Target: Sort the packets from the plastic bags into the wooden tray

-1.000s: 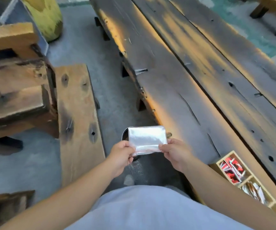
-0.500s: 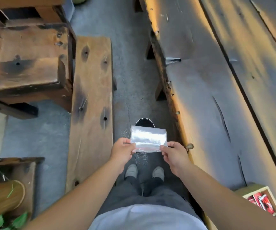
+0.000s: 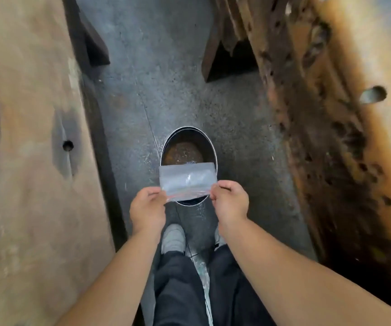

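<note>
A clear, flat plastic bag [image 3: 187, 181] with a red strip along its near edge is stretched between both hands. My left hand [image 3: 147, 208] pinches its left corner and my right hand [image 3: 231, 203] pinches its right corner. The bag looks empty and hangs right over a round metal bin [image 3: 188, 147] that stands on the floor. The wooden tray and the packets are out of view.
A wooden bench [image 3: 29, 161] runs along the left. The rough edge of the long wooden table [image 3: 331, 137] runs along the right. Grey concrete floor [image 3: 166, 78] lies between them, with my legs and shoes [image 3: 173, 238] just behind the bin.
The view has tilted down and closer to the floor. Both hands have carried the bag lower, over the bin. The wooden tray has left the frame.
</note>
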